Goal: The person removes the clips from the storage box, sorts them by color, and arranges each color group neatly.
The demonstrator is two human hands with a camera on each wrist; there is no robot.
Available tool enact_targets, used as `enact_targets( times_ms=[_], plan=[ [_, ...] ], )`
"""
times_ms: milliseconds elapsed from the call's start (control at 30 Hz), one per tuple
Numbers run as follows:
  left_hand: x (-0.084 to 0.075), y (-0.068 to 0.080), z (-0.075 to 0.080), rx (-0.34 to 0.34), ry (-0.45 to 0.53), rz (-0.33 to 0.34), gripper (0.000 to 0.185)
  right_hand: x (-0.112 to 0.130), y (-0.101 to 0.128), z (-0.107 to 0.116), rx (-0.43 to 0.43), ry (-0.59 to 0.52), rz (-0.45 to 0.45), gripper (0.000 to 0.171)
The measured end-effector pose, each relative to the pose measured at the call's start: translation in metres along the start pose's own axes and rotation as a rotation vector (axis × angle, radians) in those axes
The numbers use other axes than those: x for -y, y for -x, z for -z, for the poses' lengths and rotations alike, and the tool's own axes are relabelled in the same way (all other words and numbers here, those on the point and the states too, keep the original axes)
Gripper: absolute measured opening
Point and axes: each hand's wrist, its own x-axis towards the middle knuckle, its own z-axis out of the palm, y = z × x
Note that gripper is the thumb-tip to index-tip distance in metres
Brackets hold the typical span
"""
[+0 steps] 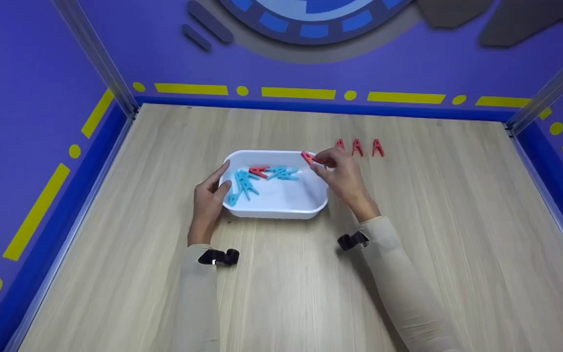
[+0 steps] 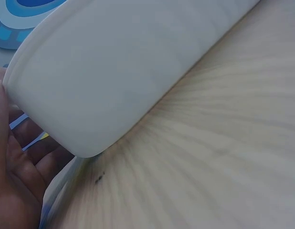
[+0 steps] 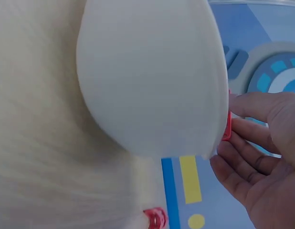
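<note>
Evidently, a red peg (image 1: 308,157) is being pinched between the thumb and fingertips of the right grip (image 1: 344,173), at the far right corner of a white tub (image 1: 274,214). Whether the rim is touched by the peg cannot be told, as part of it is hidden by the fingers. The tub itself is held at its left end by the left grip (image 1: 208,203), with the thumb laid over the rim and fingers outside the wall. Inside the tub, pale blue pegs (image 1: 245,183) and one loose red peg (image 1: 259,171) are gathered towards the left and back. Three more red pegs (image 1: 357,147) are set out in a row on the worktop (image 1: 281,274), behind the right grip.

The pegs can be judged light and stiff, probably plastic, with smooth sides that might slip if only an edge were caught. Each is best taken across its flat body, without the legs being squeezed. The tub looks light and rigid too, so it could be pushed about easily; it is best steadied by its rim and end wall.
</note>
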Motion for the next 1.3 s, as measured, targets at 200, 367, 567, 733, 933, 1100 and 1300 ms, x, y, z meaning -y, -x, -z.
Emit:
enact_targets(
  times_ms=[200,367,567,733,933,1100,1300],
  plan=[
    [-0.020,0.008,-0.002,0.005,0.003,0.017,0.050,-0.015,0.002,0.012,-0.074,-0.014,-0.062,0.024],
    [-0.033,0.014,-0.002,0.009,0.008,0.022,0.050,-0.028,0.003,0.020,-0.119,-0.036,-0.134,0.025],
    [-0.013,0.007,-0.001,0.005,0.000,-0.008,0.050,-0.042,0.004,0.026,-0.172,-0.036,-0.197,0.023],
    [0.001,0.001,0.001,-0.003,-0.009,-0.062,0.049,-0.057,0.007,0.030,-0.203,-0.024,-0.220,0.024],
    [-0.001,0.001,0.000,-0.011,-0.029,-0.071,0.051,-0.073,0.006,0.034,-0.227,-0.015,-0.263,0.022],
    [-0.002,0.001,0.000,-0.011,-0.036,-0.061,0.050,-0.083,0.003,0.037,-0.239,0.023,-0.327,0.021],
    [0.000,0.001,0.000,-0.011,-0.036,-0.061,0.050,-0.090,0.002,0.038,-0.247,0.062,-0.364,0.019]
  ],
)
